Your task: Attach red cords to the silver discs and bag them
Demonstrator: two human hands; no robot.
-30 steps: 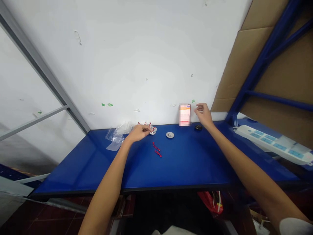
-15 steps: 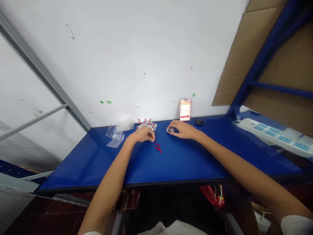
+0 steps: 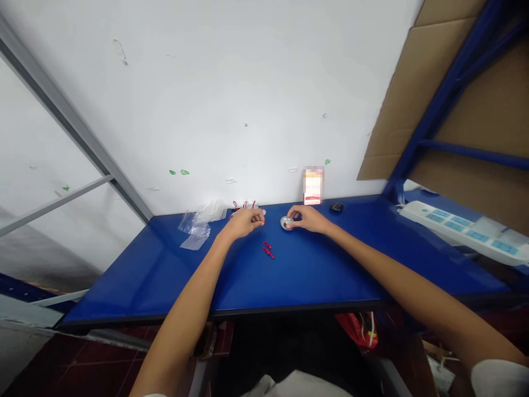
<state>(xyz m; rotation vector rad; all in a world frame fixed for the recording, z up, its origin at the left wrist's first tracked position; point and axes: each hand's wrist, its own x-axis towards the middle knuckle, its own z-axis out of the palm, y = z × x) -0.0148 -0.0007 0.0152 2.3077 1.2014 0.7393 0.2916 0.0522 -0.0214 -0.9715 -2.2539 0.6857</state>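
My left hand (image 3: 247, 221) hovers above the blue table with thumb and fingers pinched together; whatever sits between the tips is too small to make out. Behind it, partly hidden, lies a pile of round silvery pieces with red cord loops (image 3: 245, 204). Between thumb and fingers, my right hand (image 3: 309, 218) grips a round silvery disc (image 3: 286, 223) with a shiny face. Two short red cords lie on the table below the hands: an upper red cord (image 3: 266, 245) and a lower red cord (image 3: 268, 253).
Clear plastic bags (image 3: 197, 231) lie to the left of the pile. A lit phone (image 3: 313, 186) leans against the white wall, with a small black object (image 3: 336, 207) beside it. A white power strip (image 3: 463, 229) runs along the right side of the blue table (image 3: 322, 275).
My left hand has moved up and slightly right, away from the red cords; a red bit showed at its fingertips before. The disc in my right hand has turned, showing a brighter face.
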